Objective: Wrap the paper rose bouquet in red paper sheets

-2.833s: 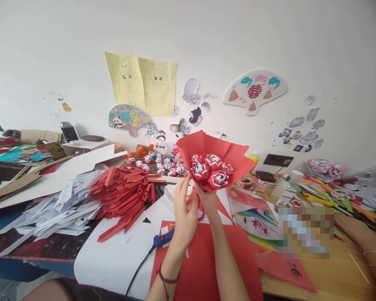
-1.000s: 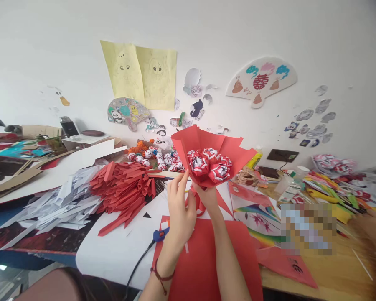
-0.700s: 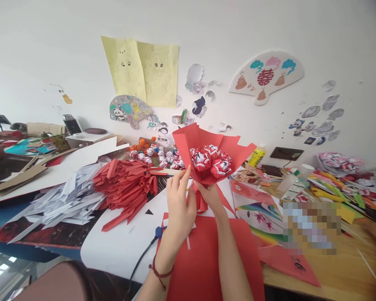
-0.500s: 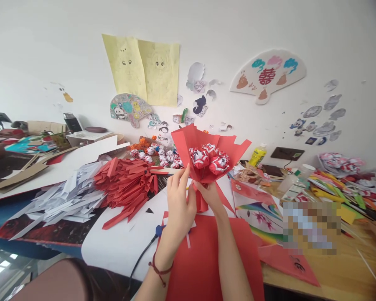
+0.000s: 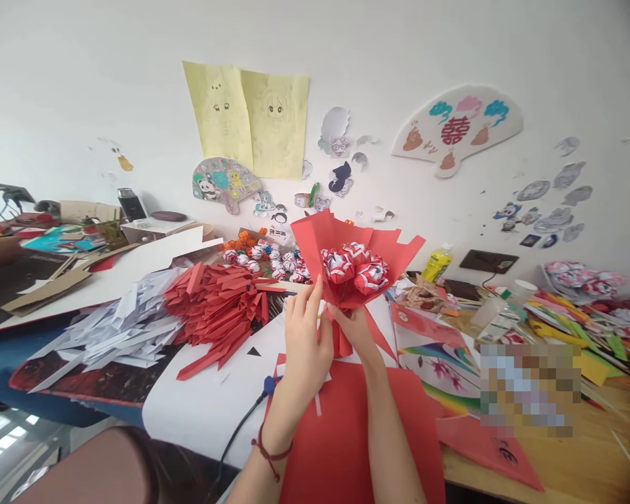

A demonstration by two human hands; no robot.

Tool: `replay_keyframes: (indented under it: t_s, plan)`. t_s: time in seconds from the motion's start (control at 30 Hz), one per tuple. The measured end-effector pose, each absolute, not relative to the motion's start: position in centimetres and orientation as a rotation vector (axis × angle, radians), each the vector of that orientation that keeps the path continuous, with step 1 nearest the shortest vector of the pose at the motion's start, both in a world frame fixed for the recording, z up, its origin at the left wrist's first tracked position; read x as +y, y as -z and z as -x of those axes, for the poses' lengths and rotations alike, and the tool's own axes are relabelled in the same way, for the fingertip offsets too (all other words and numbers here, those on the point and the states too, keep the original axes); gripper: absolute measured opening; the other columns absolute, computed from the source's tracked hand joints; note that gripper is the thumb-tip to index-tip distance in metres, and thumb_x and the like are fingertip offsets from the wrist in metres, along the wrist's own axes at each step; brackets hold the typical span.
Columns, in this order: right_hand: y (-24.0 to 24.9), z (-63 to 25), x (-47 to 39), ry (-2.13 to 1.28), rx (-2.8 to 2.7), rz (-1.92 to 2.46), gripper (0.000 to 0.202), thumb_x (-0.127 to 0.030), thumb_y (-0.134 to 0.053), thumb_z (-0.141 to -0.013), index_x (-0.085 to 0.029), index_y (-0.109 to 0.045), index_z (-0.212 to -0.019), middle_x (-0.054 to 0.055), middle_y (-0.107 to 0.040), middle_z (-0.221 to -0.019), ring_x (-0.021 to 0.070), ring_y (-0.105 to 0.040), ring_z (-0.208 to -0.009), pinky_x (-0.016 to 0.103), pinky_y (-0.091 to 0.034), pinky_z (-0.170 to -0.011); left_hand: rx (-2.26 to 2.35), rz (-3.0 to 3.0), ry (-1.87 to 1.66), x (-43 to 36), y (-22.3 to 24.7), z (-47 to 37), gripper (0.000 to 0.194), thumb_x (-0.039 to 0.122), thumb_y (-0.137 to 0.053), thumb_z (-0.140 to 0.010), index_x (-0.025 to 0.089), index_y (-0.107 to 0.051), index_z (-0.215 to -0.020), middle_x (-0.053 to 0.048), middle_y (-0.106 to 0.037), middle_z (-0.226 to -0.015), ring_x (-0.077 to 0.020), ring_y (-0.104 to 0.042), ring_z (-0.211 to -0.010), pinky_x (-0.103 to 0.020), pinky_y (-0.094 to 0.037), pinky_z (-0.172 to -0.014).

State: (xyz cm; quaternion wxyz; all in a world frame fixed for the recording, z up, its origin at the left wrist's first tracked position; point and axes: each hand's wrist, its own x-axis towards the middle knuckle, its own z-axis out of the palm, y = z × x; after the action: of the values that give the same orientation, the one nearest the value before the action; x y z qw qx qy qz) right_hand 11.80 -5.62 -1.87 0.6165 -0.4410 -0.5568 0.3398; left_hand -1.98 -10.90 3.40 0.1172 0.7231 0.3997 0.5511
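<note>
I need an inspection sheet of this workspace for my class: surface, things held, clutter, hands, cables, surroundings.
Surface: wooden table; white sheet partly under a red sheet.
Things held: red paper wrap around red-and-white paper flowers.
Clutter: white strips and red strips heaped left.
Hands: right hand grips the wrap's base; left hand at its left edge.
Cables: black cord leads to a blue tool, partly hidden.
Surroundings: wall with yellow drawings and two fans.

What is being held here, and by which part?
The paper bouquet, by its narrow neck below the wrapper's flare, in the right hand; the left hand seems to touch the wrapper.
</note>
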Motion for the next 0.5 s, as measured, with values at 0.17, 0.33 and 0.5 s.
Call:
replay_keyframes:
  t_s: [0.17, 0.33, 0.5]
  plan:
    - [2.24, -11.70, -5.33, -0.743, -1.306, 0.997, 0.033, -0.037, -0.067, -0.079, -0.016, -0.066, -0.105, 0.007, -0.071, -0.097, 0.0236, -0.062, -0.091, 0.032, -0.050, -0.079, 1.179, -2.098, -1.615, -10.97, -3.32, 2.07, 0.050, 0.014, -0.041, -0.093, 0.025, -0.042, -0.141, -0.008, -0.052, -0.133, -0.0234, -0.045, -0.118, -0.041, -0.040, -0.101]
    - [2.52, -11.68, -5.23, -0.715, -1.312, 1.025, 0.032, -0.038, -0.067, -0.077, -0.017, -0.067, -0.101, 0.006, -0.071, -0.096, 0.0241, -0.062, -0.090, 0.032, -0.051, -0.079, 1.163, -2.085, -1.616, -10.94, -3.18, 2.17, 0.052, 0.012, -0.041, -0.092, 0.026, -0.040, -0.142, -0.008, -0.051, -0.134, -0.0228, -0.045, -0.119, -0.041, -0.039, -0.101]
    - [2.55, -11.62, -5.31, -0.711, -1.324, 1.038, 0.033, -0.038, -0.067, -0.078, -0.016, -0.066, -0.102, 0.005, -0.071, -0.092, 0.0234, -0.062, -0.087, 0.031, -0.050, -0.075, 1.169, -2.072, -1.614, -11.00, -3.11, 2.35, 0.053, 0.012, -0.041, -0.091, 0.026, -0.039, -0.143, -0.008, -0.051, -0.134, -0.0230, -0.045, -0.119, -0.041, -0.038, -0.102]
